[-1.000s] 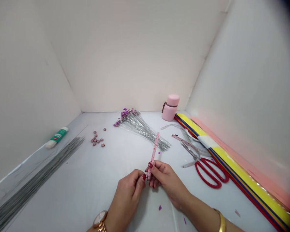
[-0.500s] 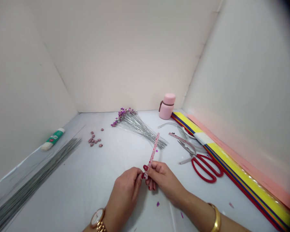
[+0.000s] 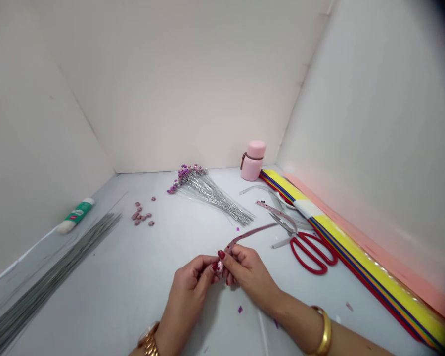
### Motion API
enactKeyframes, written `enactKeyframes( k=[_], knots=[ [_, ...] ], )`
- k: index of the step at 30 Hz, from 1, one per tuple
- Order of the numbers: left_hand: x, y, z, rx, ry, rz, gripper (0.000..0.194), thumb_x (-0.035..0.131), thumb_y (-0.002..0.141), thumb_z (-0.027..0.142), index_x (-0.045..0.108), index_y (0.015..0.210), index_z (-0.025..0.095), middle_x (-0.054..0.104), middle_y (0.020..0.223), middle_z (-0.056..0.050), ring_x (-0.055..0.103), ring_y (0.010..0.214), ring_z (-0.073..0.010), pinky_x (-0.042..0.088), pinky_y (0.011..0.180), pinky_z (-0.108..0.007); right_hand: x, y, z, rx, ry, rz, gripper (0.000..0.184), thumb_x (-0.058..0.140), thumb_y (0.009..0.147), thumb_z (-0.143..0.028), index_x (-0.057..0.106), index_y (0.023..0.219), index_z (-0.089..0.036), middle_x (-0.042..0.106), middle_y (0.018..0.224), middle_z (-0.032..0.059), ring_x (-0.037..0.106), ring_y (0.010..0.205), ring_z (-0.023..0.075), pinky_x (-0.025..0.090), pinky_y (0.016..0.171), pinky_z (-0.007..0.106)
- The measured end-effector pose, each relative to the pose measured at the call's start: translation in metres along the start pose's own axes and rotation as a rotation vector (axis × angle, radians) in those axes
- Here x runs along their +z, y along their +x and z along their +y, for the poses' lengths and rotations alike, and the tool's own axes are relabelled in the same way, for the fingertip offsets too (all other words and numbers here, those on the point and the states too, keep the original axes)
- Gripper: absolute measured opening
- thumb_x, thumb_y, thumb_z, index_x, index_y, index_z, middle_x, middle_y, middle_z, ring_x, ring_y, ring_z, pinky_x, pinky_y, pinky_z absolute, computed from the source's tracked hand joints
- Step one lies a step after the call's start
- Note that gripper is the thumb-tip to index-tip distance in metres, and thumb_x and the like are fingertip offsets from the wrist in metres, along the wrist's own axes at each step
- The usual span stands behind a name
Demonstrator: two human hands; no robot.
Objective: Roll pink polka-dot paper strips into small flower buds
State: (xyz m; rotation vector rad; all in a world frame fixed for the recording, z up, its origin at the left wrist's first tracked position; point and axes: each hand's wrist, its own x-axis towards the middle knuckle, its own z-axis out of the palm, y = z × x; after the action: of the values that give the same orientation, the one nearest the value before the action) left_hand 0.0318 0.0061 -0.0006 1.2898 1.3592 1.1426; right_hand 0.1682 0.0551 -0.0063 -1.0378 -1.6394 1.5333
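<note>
Between my hands is a narrow pink paper strip (image 3: 244, 235) with small dark red marks; its free end stretches right toward the scissors. My left hand (image 3: 195, 279) pinches the near end, which is folded or looped, though the fingers partly hide its shape. My right hand (image 3: 246, 269) closes on the strip just beside it, thumb on top. Beyond them lies a bundle of silver wires (image 3: 222, 198) tipped with purple and pink pieces. Several small folded pink pieces (image 3: 143, 215) sit to the left of the bundle.
Red-handled scissors (image 3: 307, 249) lie at right over more strips (image 3: 274, 210). Colored paper sheets (image 3: 341, 242) run along the right wall. A pink bottle (image 3: 252, 160) stands at the back. At left are a glue stick (image 3: 76, 216) and grey wires (image 3: 59, 269).
The strip's free end has swung from pointing up and away to lying off to the right. My left hand has turned slightly at the near end, and the view has shifted a little.
</note>
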Motion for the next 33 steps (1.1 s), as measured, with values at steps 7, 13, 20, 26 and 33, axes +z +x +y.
enactKeyframes(
  k=[7,13,20,26,33],
  knots=[
    [0.002,0.003,-0.001,-0.058,-0.09,0.02,0.019,0.048,0.078,0.024,0.063,0.078,0.013,0.06,0.064,-0.002,0.053,0.062,-0.0138,0.042,0.061,-0.024,0.001,0.004,0.0,0.086,0.174,-0.015,0.037,0.045,0.08,-0.047,0.048,0.062,-0.015,0.051,0.047,-0.0034,0.043,0.039,0.0058,0.033,0.04,0.018],
    [0.003,0.003,0.001,-0.051,-0.134,0.044,0.019,0.048,0.079,0.026,0.062,0.079,0.013,0.063,0.066,-0.003,0.055,0.062,-0.0138,0.044,0.061,-0.024,-0.001,0.005,0.002,0.077,0.16,-0.099,0.036,0.05,0.076,-0.049,0.051,0.067,-0.014,0.055,0.055,-0.0022,0.045,0.041,0.0056,0.035,0.042,0.017],
    [0.002,0.0,0.007,0.003,-0.073,0.006,0.018,0.048,0.081,0.026,0.06,0.075,0.014,0.064,0.068,-0.003,0.057,0.065,-0.0144,0.043,0.063,-0.023,-0.002,0.004,0.001,0.078,0.18,-0.036,0.034,0.051,0.076,-0.047,0.05,0.065,-0.014,0.052,0.051,-0.0037,0.045,0.04,0.0053,0.033,0.04,0.017],
    [0.001,-0.003,0.01,0.071,0.161,0.027,0.021,0.045,0.082,0.025,0.062,0.072,0.017,0.063,0.066,-0.001,0.055,0.063,-0.0139,0.041,0.062,-0.022,-0.001,0.004,0.0,0.145,0.242,-0.056,0.037,0.049,0.076,-0.049,0.05,0.064,-0.014,0.051,0.048,-0.0036,0.043,0.037,0.0054,0.031,0.039,0.017],
    [0.001,0.001,0.003,-0.12,-0.094,-0.034,0.024,0.045,0.08,0.029,0.058,0.068,0.014,0.06,0.06,-0.002,0.053,0.057,-0.0135,0.042,0.056,-0.023,-0.002,0.004,0.003,0.025,0.056,0.048,0.034,0.048,0.079,-0.045,0.049,0.062,-0.016,0.051,0.051,-0.0027,0.045,0.043,0.0076,0.035,0.043,0.019]
  ],
)
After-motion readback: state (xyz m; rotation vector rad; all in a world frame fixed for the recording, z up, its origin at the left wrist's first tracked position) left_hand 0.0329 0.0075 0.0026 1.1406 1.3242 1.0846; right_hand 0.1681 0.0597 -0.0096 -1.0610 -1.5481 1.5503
